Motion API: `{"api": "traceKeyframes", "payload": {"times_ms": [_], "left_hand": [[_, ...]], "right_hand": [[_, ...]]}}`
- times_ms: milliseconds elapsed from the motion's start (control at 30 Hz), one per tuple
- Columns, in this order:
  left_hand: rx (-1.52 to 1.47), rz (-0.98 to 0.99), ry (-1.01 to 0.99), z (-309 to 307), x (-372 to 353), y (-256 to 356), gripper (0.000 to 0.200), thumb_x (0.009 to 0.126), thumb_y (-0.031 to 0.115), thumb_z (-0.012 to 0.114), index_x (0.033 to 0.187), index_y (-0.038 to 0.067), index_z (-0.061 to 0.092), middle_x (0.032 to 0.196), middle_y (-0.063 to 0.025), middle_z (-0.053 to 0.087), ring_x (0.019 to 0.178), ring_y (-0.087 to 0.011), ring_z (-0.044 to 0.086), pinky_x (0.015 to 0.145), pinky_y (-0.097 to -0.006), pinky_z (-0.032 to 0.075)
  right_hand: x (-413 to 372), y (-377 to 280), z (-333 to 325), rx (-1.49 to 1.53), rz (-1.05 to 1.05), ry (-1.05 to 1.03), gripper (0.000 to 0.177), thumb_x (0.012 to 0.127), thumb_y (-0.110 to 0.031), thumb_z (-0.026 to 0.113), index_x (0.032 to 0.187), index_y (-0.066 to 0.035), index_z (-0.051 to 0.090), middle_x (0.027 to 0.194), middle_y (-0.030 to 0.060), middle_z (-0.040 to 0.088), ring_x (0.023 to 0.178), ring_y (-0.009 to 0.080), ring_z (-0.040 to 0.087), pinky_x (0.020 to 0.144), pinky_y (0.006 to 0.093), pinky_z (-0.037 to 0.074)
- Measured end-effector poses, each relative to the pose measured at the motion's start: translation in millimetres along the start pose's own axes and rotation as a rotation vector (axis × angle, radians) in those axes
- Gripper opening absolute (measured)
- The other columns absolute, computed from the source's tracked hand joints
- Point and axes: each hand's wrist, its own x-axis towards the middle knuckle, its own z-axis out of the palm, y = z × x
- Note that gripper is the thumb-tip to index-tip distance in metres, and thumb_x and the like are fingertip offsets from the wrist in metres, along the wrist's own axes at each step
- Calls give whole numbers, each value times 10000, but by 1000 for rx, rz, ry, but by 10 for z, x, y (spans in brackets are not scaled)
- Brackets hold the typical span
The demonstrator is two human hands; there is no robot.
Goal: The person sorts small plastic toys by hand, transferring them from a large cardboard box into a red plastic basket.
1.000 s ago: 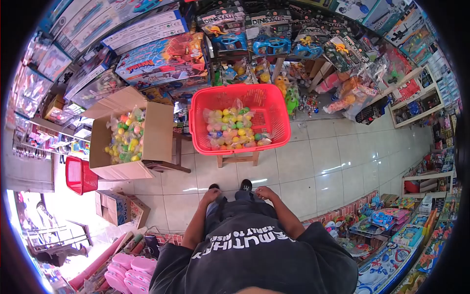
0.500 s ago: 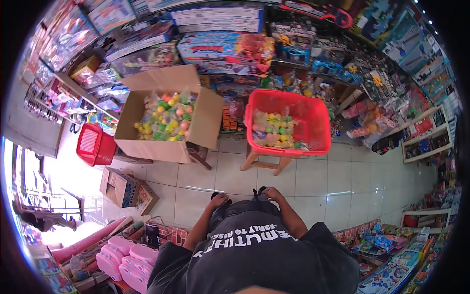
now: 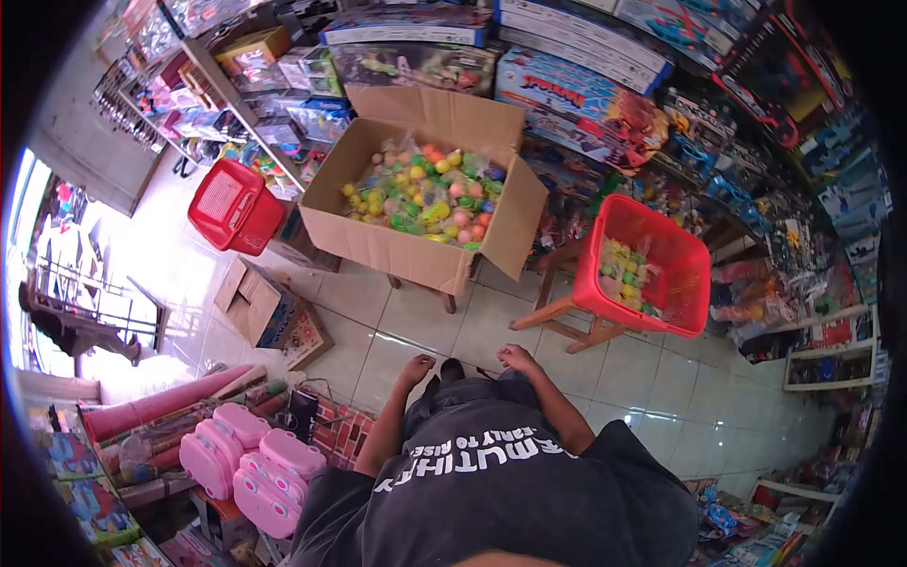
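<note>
My left hand hangs low in front of my body, its fingers curled, with nothing visible in it. My right hand is beside it, curled too and also seemingly holding nothing. Both are apart from the goods. Ahead of them, an open cardboard box stands on a wooden stool and contains many small colourful balls in clear wrapping. To its right, a red plastic basket rests on another wooden stool, with similar wrapped balls along its left side.
A second red basket stands at the left, near a smaller cardboard box on the tiled floor. Pink cases and long rolls lie at lower left. Shelves of boxed toys line the far side.
My view has turned left, so the box and baskets appear farther right. Both hands have moved slightly outward from my trousers. The balls seem undisturbed.
</note>
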Motion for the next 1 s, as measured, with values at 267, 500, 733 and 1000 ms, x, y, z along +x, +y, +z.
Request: {"api": "traceKeyframes", "payload": {"times_ms": [267,500,733,1000], "left_hand": [[-85,260,163,-168,5,345,281,830,236,544,982,4,586,846,-133,631,809,-201,604,728,-308,463],[-53,485,313,-649,-137,1856,189,868,128,495,999,14,569,819,-105,624,770,-175,603,681,-287,454],[131,703,533,-1270,285,2923,209,824,56,506,1026,24,545,881,-129,593,849,-269,580,725,-334,443],[636,431,454,-1525,1299,3072,436,752,157,584,1163,83,457,1125,-153,483,1032,-340,489,830,-418,422]], "right_hand": [[133,-1173,-59,-101,-265,-226,296,846,-310,547,980,-47,567,881,15,601,777,103,569,617,262,464],[-351,-2577,-458,91,-405,-368,235,879,-273,510,973,-66,569,897,-2,589,835,92,554,713,232,433],[-89,-3472,-734,286,-665,-304,195,888,-202,506,952,-22,542,803,0,564,756,91,547,670,248,440],[956,-3482,-781,-520,-831,212,378,719,-131,621,1075,-64,510,1092,123,490,1031,302,482,816,401,439]]}}
